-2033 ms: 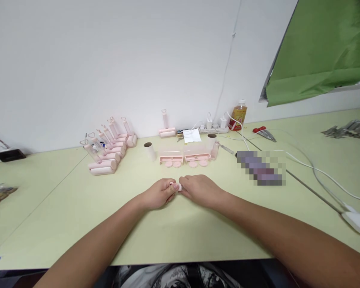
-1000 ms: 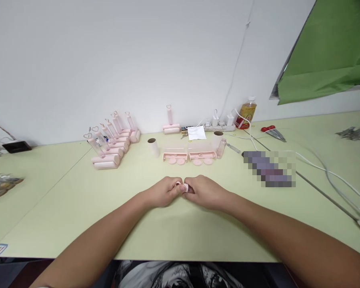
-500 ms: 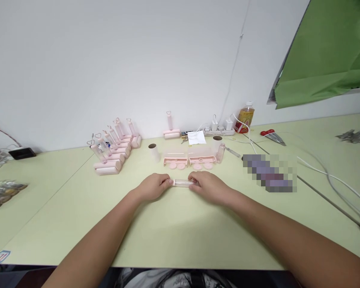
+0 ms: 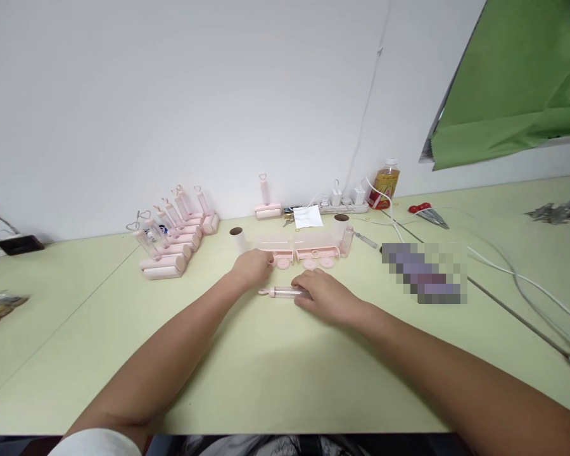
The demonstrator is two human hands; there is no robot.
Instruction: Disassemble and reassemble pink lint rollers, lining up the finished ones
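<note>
Only the right hand point(image 4: 327, 295) holds the clear tube point(image 4: 285, 291).

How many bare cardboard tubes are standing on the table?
2. One cardboard tube stands just beyond the left hand, left of the pink trays; the other stands at their right end. Others may be hidden inside the pink rollers.

You are wearing a white fabric sleeve point(image 4: 95, 444) on your left arm, and only its rounded edge is showing at the lower border of the view. Both forearms are showing bare down to your left hand point(image 4: 253, 266) and right hand point(image 4: 325, 296). A dark printed garment with grey-white markings point(image 4: 275, 445) is covering your lap, but too little of the pattern is showing to identify it.
</note>
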